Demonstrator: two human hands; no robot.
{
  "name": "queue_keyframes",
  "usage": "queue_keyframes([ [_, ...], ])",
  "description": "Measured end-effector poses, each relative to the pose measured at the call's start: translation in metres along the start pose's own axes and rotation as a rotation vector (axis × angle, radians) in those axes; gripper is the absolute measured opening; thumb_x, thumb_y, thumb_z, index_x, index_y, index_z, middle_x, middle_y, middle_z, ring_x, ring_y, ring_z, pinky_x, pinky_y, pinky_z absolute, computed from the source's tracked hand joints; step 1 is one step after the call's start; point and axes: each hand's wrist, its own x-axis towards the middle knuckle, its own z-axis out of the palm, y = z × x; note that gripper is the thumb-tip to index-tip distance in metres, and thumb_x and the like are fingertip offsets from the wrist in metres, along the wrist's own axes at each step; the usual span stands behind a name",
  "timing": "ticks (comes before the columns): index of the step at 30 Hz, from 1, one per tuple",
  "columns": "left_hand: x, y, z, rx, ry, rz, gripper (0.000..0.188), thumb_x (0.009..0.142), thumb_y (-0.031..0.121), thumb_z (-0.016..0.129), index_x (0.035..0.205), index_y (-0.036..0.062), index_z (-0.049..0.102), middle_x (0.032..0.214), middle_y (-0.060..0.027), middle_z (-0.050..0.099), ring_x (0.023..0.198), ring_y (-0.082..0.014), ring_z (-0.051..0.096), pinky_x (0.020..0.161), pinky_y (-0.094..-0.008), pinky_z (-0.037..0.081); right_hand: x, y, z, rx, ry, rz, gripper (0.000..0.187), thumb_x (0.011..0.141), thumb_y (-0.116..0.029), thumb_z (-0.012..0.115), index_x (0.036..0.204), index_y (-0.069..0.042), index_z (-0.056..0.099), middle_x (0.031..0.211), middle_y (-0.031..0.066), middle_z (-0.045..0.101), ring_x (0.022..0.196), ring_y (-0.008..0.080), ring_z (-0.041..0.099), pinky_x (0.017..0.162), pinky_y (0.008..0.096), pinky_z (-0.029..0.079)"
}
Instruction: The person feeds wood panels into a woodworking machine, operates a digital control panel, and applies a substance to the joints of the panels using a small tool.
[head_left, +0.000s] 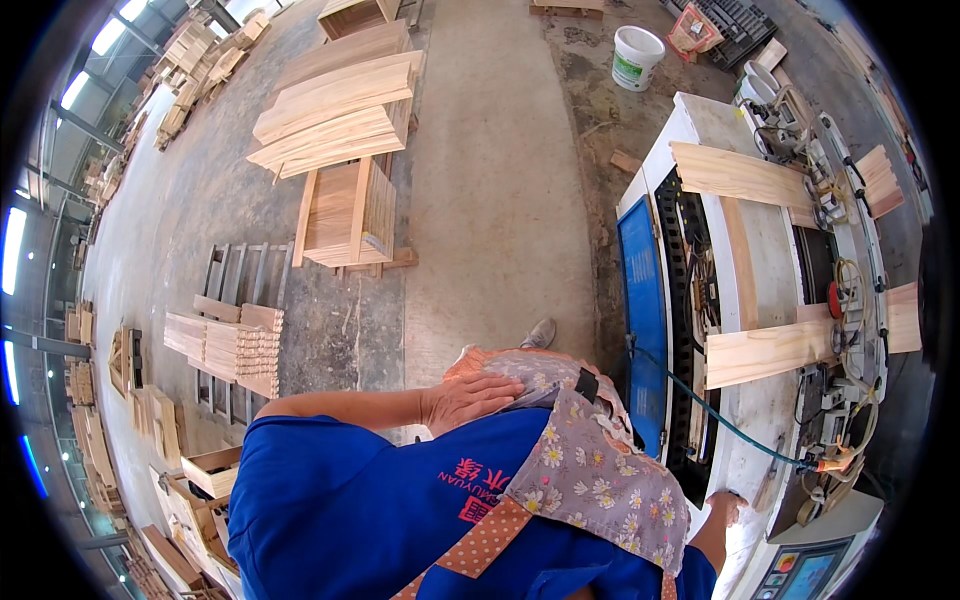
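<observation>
My left hand [472, 400] lies flat, fingers stretched out, on the flowered apron [600, 470] over my blue shirt. It holds nothing. Low on the right, my right hand [727, 507] rests at the near edge of a white woodworking machine [750, 420]; its fingers are small and partly hidden, so their pose is unclear. Across the machine lie a pale wooden board [765, 352] near my right side and another board [740, 172] farther off. A green air hose [710, 408] with an orange end runs over the machine near my right arm.
A control screen [803, 572] stands at the lower right. A blue panel [641, 310] covers the machine's side. Stacked boards [335, 110] and a wooden cabinet frame [345, 215] stand ahead on the left, with another board stack [225, 345] nearer. A white bucket [637, 58] sits beyond the machine.
</observation>
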Motion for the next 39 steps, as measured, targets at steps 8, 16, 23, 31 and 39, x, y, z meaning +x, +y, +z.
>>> queue_keyframes([
  [8, 0.002, 0.003, 0.001, 0.003, 0.015, -0.005, 0.069, 0.09, 0.037, 0.047, 0.143, -0.0008, 0.023, 0.15, -0.0252, 0.026, 0.138, -0.0386, 0.029, 0.113, -0.0483, 0.024, 0.01, -0.005, 0.008, 0.189, 0.042, 0.041, 0.098, 0.087, -0.05, 0.055, 0.146, 0.006, 0.001, 0.148, 0.0282, 0.022, 0.132, 0.0399, 0.036, 0.107, 0.0493, 0.036],
  [16, 0.001, 0.005, -0.003, -0.007, 0.025, -0.005, 0.066, 0.091, 0.035, 0.047, 0.141, -0.0016, 0.025, 0.149, -0.0253, 0.027, 0.138, -0.039, 0.03, 0.112, -0.0488, 0.025, 0.019, 0.001, 0.01, 0.307, 0.063, 0.062, 0.1, 0.086, -0.048, 0.058, 0.146, 0.006, -0.001, 0.146, 0.027, 0.026, 0.13, 0.0388, 0.039, 0.105, 0.0496, 0.038],
  [23, 0.002, -0.006, -0.002, 0.11, -0.004, -0.039, 0.054, 0.089, 0.021, 0.05, 0.134, -0.0031, 0.035, 0.142, -0.024, 0.039, 0.132, -0.0384, 0.04, 0.109, -0.0483, 0.032, 0.0, 0.019, -0.007, -0.37, 0.183, -0.372, 0.114, 0.072, -0.026, 0.075, 0.146, 0.004, -0.007, 0.136, 0.0317, 0.038, 0.123, 0.0409, 0.046, 0.1, 0.0488, 0.042],
  [31, 0.027, -0.021, -0.004, 0.201, 0.003, -0.015, 0.052, 0.086, 0.02, 0.052, 0.131, -0.0026, 0.04, 0.14, -0.023, 0.042, 0.13, -0.038, 0.042, 0.108, -0.0479, 0.033, -0.033, -0.002, -0.012, 0.012, 0.075, -0.205, 0.071, 0.097, -0.024, 0.047, 0.152, -0.022, 0.001, 0.153, 0.0243, 0.016, 0.14, 0.0389, 0.022, 0.103, 0.0529, 0.034],
  [39, 0.033, -0.032, -0.008, 0.206, -0.046, 0.023, 0.051, 0.086, 0.021, 0.054, 0.13, -0.002, 0.042, 0.139, -0.0228, 0.043, 0.129, -0.038, 0.043, 0.107, -0.0476, 0.034, -0.042, 0.009, -0.016, 0.006, 0.062, -0.243, 0.067, 0.098, -0.02, 0.042, 0.152, -0.021, 0.002, 0.153, 0.0269, 0.014, 0.141, 0.0438, 0.018, 0.104, 0.0564, 0.03],
])
